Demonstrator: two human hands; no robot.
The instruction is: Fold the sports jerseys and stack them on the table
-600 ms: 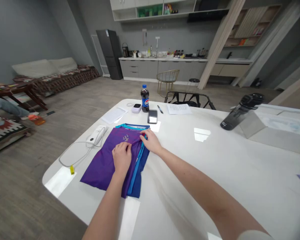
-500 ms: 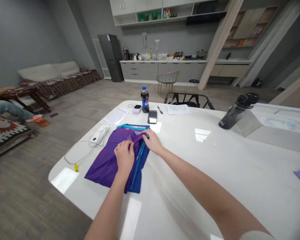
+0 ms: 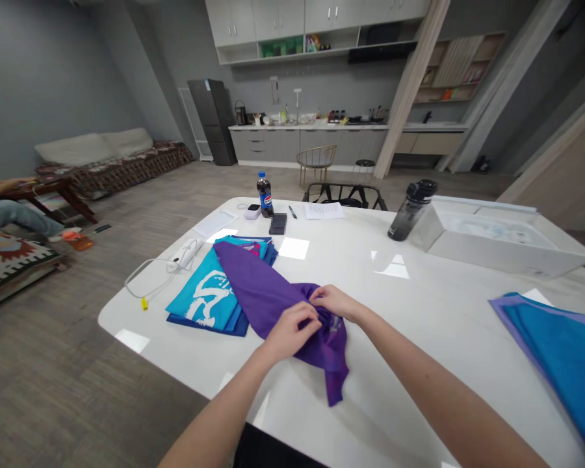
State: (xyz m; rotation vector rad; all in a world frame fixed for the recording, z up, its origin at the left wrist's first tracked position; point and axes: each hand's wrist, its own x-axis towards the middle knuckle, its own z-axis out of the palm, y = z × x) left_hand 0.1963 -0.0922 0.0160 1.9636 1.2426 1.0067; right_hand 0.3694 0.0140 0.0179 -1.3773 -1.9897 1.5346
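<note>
My left hand (image 3: 292,328) and my right hand (image 3: 334,301) both pinch the bunched edge of a purple shirt (image 3: 273,296) near the table's front. The purple shirt trails back to the left over a stack of folded shirts, whose top one is a cyan shirt (image 3: 202,299) with a white print. The two hands are close together, fingers curled into the cloth. The stack lies on the left part of the white table (image 3: 419,292).
A cola bottle (image 3: 264,194), a small white device, a black phone (image 3: 277,223), a pen and papers lie at the far edge. A dark water bottle (image 3: 411,209) and a white box (image 3: 497,237) stand on the right. A blue cloth (image 3: 560,344) lies far right. A white cable (image 3: 156,276) lies on the left.
Both hands have pulled the purple shirt off the stack toward me and to the right, uncovering the cyan shirt. The view has also shifted right.
</note>
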